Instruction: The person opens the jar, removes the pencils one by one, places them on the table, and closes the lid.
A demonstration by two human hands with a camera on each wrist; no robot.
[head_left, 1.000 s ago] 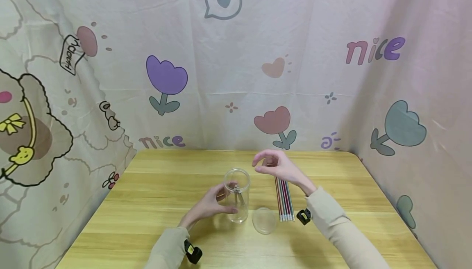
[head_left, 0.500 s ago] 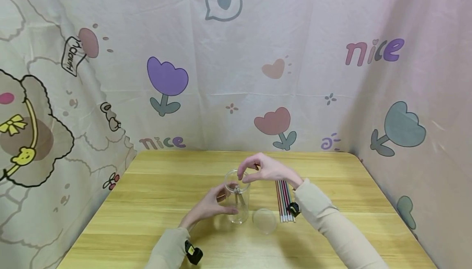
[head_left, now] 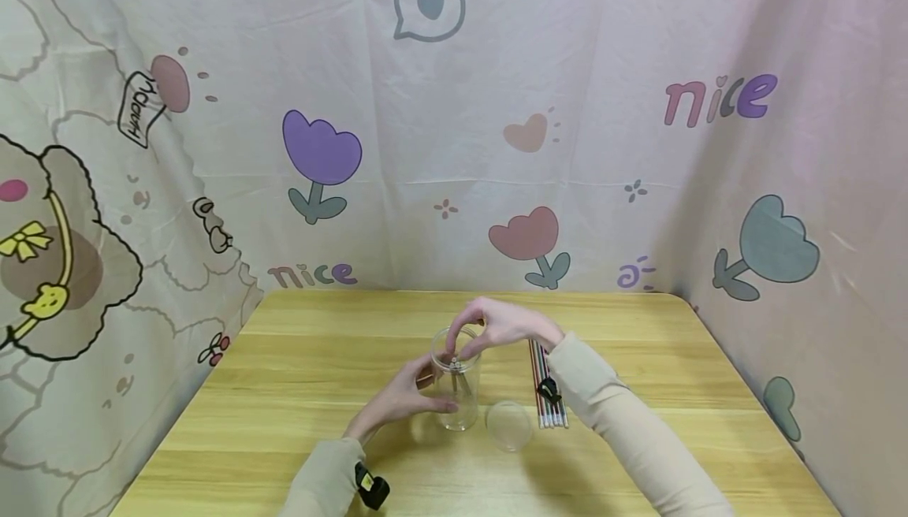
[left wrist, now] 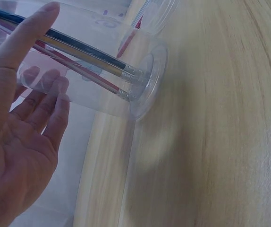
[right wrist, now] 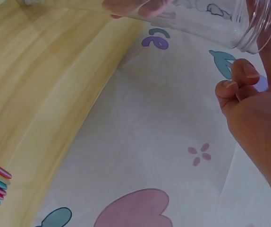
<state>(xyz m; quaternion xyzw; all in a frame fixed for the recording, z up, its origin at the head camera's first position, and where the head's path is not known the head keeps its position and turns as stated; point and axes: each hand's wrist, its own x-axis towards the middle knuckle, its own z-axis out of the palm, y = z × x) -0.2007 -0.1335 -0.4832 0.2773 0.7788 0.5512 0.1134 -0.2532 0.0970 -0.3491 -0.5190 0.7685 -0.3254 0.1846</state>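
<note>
A clear jar (head_left: 463, 416) stands upright on the table with a few pencils (left wrist: 86, 52) leaning inside. Their metal-ferruled ends are down at its base in the left wrist view. My left hand (head_left: 400, 397) grips the jar's side, thumb in front and fingers curving behind. Over the open mouth is my right hand (head_left: 502, 323), thumb and index finger bent down at the rim, close to the pencil tops. A gap shows between those two fingers. In the right wrist view, the jar's rim (right wrist: 260, 28) partly covers my right hand (right wrist: 263, 118), whose other fingers are curled.
A round clear lid (head_left: 508, 425) lies right of the jar. Beyond it, a row of coloured pencils (head_left: 555, 416) lies on the wooden table (head_left: 326, 344), partly under my right wrist. A printed cloth (head_left: 426, 146) hangs behind the table.
My right hand has moved left and slightly down from above the pencil row to the jar's mouth. My left hand and the jar stay in place.
</note>
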